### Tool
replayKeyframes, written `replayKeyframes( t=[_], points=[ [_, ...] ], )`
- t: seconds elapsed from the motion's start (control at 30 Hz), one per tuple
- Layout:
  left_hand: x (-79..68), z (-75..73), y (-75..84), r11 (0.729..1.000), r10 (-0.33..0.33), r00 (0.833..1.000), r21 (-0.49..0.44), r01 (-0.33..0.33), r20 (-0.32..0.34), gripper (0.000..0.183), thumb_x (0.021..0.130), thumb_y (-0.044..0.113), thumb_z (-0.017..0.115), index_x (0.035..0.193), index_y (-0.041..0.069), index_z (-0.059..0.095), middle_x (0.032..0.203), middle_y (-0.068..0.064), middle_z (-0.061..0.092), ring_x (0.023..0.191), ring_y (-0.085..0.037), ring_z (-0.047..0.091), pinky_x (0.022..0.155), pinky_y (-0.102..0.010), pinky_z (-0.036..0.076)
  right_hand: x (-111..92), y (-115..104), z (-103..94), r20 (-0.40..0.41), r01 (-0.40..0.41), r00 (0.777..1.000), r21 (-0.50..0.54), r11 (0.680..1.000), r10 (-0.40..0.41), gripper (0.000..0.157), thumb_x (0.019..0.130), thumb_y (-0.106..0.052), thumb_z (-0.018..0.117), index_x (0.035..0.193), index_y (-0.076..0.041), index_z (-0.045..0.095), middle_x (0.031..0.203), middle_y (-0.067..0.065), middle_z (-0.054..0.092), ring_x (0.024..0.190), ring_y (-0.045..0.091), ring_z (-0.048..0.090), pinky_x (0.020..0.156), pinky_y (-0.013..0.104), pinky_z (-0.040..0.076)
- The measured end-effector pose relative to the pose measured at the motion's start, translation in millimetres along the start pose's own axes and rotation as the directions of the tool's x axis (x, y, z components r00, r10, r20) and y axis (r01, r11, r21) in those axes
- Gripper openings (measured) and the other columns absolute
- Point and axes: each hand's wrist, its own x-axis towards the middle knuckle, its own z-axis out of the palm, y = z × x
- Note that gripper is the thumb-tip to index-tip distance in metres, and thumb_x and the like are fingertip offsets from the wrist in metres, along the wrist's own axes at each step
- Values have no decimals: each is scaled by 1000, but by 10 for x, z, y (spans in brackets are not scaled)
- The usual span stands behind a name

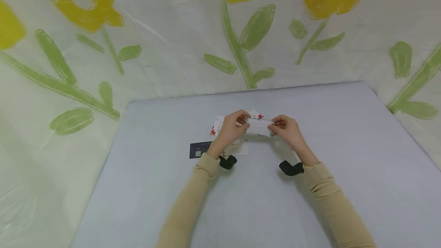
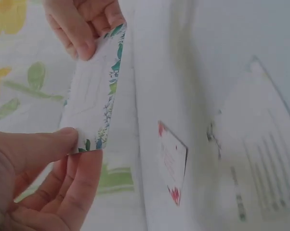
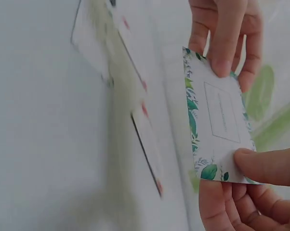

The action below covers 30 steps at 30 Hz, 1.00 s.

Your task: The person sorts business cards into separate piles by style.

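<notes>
A white card [image 1: 259, 127] with a green and blue leaf border is held up above the table between both hands. The left hand [image 1: 233, 126] pinches one short end, thumb on the printed face and fingers behind. At the opposite end the right hand [image 1: 288, 128] pinches it the same way. In the right wrist view the card [image 3: 216, 118] shows a thin printed frame with small, unreadable text. Under and behind the hands lie a white card with red flowers [image 1: 217, 124] and another red-flowered card [image 1: 255, 115], partly covered from view.
On the pale table [image 1: 248, 202], a dark card with a QR code [image 1: 199, 150] lies beside the left wrist, next to a white card with printed lines [image 1: 241, 148]. Black wrist mounts [image 1: 228, 162] hang under both wrists. A flower-painted sheet [image 1: 186, 49] rises behind the table.
</notes>
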Motion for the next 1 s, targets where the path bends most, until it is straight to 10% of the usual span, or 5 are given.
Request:
replayKeyframes(
  t=[0.43,1.0],
  points=[
    [-504,-263,-157,982,-167,985,75,171,-48,18,76,0,65,92,-4,59,76,-9,57,67,-17,54,60,-23,44,-51,-47,465,117,-45,992,-16,999,46,24,76,-6,67,91,6,52,76,14,57,59,14,54,55,30,49],
    [-666,-280,-286,926,-269,963,269,264,-20,16,74,-2,66,87,-4,57,77,-10,54,69,-15,47,61,-24,40,-49,23,803,139,101,988,-274,956,-64,18,74,-6,68,81,0,52,69,6,52,62,16,47,54,26,39]
  ],
)
